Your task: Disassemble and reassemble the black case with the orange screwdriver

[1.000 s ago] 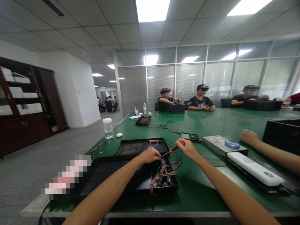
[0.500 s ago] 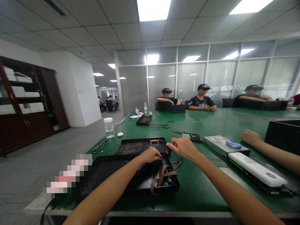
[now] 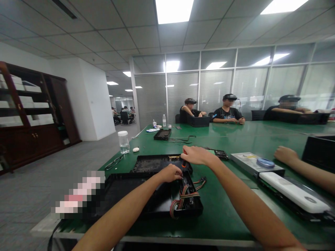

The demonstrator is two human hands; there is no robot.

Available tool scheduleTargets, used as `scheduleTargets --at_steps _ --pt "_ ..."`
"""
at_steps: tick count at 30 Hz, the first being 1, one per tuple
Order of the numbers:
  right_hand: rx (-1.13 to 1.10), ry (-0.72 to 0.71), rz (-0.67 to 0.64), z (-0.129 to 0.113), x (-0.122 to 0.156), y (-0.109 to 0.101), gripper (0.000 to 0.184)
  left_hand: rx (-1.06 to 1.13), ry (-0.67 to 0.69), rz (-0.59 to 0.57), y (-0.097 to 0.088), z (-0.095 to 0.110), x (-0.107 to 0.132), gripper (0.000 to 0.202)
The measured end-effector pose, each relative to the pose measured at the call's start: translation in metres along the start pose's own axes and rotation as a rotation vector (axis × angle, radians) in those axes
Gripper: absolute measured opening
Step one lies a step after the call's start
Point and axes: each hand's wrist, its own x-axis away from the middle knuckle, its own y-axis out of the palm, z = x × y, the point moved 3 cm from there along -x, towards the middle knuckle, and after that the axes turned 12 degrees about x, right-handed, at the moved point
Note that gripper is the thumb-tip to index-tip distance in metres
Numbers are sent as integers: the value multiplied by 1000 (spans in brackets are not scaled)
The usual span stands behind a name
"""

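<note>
My right hand (image 3: 196,154) grips the red-and-black handle of a screwdriver (image 3: 184,164), which points down at the far right part of a black casing (image 3: 154,209). Close beside the screwdriver's lower end, my left hand (image 3: 171,172) has its fingers pinched together at the casing; whatever is between the fingertips is too small to make out. Inside the casing's right side runs a black bracket, with striped ribbon cables (image 3: 180,202) looped over it and out past the edge. Behind it lies a second black panel (image 3: 151,164).
A metal drive box (image 3: 243,162) carrying a blue round item, and a white device (image 3: 290,191), lie to the right. A co-worker's hand (image 3: 286,155) rests beyond them. At left stand a plastic jar (image 3: 124,143) and glasses (image 3: 114,162). Several people sit across the table.
My right hand has shifted slightly left and up, and the screwdriver now stands more upright. My left hand stays at the casing. The whole view has moved a little.
</note>
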Motion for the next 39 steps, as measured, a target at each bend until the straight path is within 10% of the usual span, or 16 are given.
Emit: scheduleTargets --at_steps 16,32,39 --pt "124 109 53 8 -12 4 52 -52 38 -11 -6 -8 1 9" --pt "-112 -143 132 -15 -42 -10 27 -191 27 -4 -21 -16 14 13" --pt "77 4 91 -12 -63 -15 55 -244 -4 -37 -31 -16 15 16"
